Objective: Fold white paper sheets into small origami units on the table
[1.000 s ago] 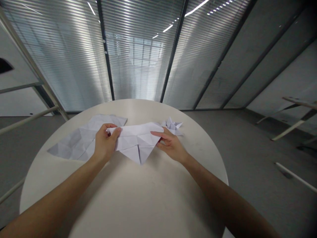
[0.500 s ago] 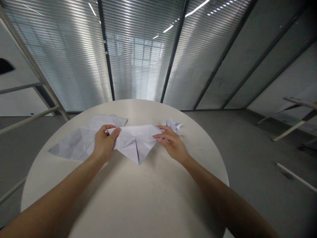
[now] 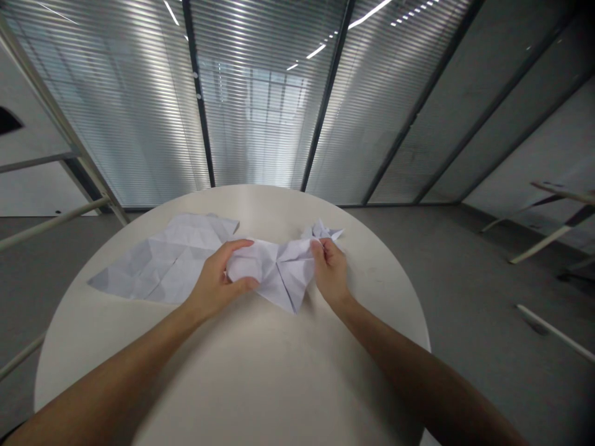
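Note:
A creased white paper sheet (image 3: pixel 279 272), partly folded into angular flaps, is held just above a round white table (image 3: pixel 260 371). My left hand (image 3: pixel 218 282) is closed round the sheet's left end, fingers curled over the top and thumb below. My right hand (image 3: pixel 331 272) pinches the sheet's right end, fingers pressed together on the paper. A pointed flap of the sheet hangs toward the table between my hands.
A larger creased paper sheet (image 3: pixel 162 263) lies flat on the table's left part. A small folded paper shape (image 3: pixel 325 232) sits behind my right hand. Glass walls with blinds (image 3: pixel 260 105) stand behind; metal bars (image 3: pixel 51 223) at left, table legs (image 3: pixel 548 235) at right.
Both hands have moved closer together, bunching the sheet. My left hand shifted right and wrapped round its end; my right hand went from flat fingers to a pinch.

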A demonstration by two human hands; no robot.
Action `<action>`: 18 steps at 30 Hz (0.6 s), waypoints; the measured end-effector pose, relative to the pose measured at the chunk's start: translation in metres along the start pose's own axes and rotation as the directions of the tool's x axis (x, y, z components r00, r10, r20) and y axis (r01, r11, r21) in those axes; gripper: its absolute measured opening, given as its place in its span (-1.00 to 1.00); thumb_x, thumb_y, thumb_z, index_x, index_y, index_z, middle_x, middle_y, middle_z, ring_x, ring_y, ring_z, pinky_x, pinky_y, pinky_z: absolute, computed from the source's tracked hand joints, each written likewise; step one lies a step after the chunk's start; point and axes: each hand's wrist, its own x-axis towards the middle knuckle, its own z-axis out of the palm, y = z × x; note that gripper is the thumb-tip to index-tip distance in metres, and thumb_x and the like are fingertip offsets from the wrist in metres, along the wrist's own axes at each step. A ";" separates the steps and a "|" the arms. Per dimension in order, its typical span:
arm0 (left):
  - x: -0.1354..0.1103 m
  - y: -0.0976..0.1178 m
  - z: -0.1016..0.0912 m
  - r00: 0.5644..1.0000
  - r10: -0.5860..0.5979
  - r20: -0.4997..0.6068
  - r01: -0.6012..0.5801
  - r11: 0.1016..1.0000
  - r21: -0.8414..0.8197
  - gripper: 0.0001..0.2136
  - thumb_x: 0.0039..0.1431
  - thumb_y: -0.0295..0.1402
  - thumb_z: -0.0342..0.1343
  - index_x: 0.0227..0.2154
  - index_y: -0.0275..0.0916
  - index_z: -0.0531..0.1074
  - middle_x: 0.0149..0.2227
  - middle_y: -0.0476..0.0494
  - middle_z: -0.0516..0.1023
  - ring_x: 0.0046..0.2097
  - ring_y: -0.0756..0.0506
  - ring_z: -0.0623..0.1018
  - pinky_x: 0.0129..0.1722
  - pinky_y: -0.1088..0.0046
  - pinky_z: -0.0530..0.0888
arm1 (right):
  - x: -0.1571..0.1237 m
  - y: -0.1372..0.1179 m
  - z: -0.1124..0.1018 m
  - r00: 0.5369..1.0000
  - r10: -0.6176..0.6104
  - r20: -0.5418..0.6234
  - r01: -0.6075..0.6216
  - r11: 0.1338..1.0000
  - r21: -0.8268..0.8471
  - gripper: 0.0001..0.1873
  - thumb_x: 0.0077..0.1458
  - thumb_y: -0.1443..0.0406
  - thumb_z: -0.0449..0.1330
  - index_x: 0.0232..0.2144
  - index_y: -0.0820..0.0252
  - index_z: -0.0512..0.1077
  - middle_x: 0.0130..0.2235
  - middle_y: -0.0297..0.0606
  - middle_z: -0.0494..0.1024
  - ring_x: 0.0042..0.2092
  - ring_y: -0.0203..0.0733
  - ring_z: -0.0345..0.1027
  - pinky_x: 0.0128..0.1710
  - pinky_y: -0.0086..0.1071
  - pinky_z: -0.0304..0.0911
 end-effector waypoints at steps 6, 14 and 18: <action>0.001 -0.002 0.004 0.994 -0.088 -0.061 0.091 0.995 0.044 -0.78 -0.01 -0.21 0.22 -0.30 -0.19 0.52 -0.27 -0.10 0.55 -0.25 -0.10 0.51 -0.35 0.48 0.41 | 0.003 0.001 -0.003 0.997 0.012 -0.077 -0.015 0.999 -0.037 -0.68 0.19 0.11 0.00 -0.52 0.15 0.27 -0.55 -0.42 0.24 -0.48 -0.28 0.10 -0.46 -0.39 0.02; 0.005 -0.007 0.008 0.899 -0.396 -0.186 0.314 0.881 -0.354 -0.82 -0.03 -0.27 0.23 -0.43 -0.30 0.48 -0.51 -0.01 0.51 -0.48 0.02 0.42 -0.48 0.54 0.33 | 0.002 0.005 0.001 0.977 0.204 -0.055 -0.187 0.958 0.219 -0.67 0.09 0.04 0.08 -0.50 0.16 0.31 -0.57 -0.44 0.24 -0.56 -0.35 0.07 -0.58 -0.45 0.00; 0.008 -0.012 0.010 0.878 -0.451 -0.160 0.295 0.773 -0.562 -0.81 -0.09 -0.33 0.28 -0.44 -0.31 0.44 -0.51 0.02 0.49 -0.48 0.05 0.41 -0.46 0.56 0.33 | 0.003 0.004 0.003 0.939 0.314 0.142 -0.343 0.813 0.470 -0.72 0.04 0.07 0.15 -0.48 0.14 0.30 -0.59 -0.48 0.22 -0.62 -0.40 0.02 -0.66 -0.49 -0.02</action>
